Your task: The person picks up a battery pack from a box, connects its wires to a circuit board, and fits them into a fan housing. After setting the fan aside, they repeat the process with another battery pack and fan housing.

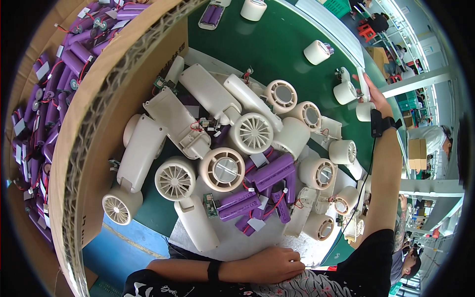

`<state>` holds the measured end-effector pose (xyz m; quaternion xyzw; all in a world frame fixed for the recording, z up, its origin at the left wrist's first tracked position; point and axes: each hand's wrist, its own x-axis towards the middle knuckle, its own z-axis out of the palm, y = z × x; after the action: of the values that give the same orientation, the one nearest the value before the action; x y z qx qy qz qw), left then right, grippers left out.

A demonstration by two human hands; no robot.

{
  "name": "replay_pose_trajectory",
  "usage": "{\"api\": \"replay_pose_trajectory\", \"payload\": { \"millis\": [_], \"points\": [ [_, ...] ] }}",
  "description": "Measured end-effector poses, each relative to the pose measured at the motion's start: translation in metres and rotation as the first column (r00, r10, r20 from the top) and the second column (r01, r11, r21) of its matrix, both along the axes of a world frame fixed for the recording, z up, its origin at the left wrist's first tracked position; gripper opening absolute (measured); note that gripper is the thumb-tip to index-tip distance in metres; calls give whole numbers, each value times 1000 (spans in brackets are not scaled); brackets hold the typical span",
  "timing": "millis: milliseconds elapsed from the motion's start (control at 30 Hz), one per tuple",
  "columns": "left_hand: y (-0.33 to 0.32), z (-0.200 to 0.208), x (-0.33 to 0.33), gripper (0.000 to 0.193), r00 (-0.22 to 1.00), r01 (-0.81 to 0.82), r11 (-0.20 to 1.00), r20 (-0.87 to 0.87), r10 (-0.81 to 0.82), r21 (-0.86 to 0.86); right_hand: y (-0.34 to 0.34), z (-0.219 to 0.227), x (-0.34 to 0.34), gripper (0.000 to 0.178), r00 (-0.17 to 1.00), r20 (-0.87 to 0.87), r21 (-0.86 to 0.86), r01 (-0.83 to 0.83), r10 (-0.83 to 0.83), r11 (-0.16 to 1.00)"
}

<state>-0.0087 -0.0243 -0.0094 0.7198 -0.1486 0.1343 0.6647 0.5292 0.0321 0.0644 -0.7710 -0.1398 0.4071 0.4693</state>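
At the far right edge of the green table, my right hand [379,98] is closed around the pale handle of a white handheld fan [364,90], its round head pointing toward me. Black gear is strapped on that wrist. My left hand [278,265] rests against my patterned clothing at the near edge, its fingers curled in and nothing showing in them. Left of the held fan stands another white fan head [345,92] with a bit of circuitry on top. Between my arms lies a pile of white fan bodies [253,132] and purple battery packs [273,173].
A tall cardboard box [106,131] walls off the left, with many purple batteries [55,94] beyond its edge. Small circuit boards [211,205] and thin red wires lie among the fans. More white fan parts [316,52] stand farther back. Other people [434,141] are in the right background.
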Motion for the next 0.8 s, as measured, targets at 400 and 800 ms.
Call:
{"api": "replay_pose_trajectory", "payload": {
  "millis": [400, 800],
  "points": [
    [-2, -3, -1, 16, 1000, -13, 1000, 16, 13, 1, -6, 14, -30, 52, 991, -23, 163, 132, -130, 978],
    [26, 32, -28, 25, 745, -647, 756, 298, 597, 99, -93, 133, -188, 45, 961, 274, 329, -123, 30, 936]
  ]
}}
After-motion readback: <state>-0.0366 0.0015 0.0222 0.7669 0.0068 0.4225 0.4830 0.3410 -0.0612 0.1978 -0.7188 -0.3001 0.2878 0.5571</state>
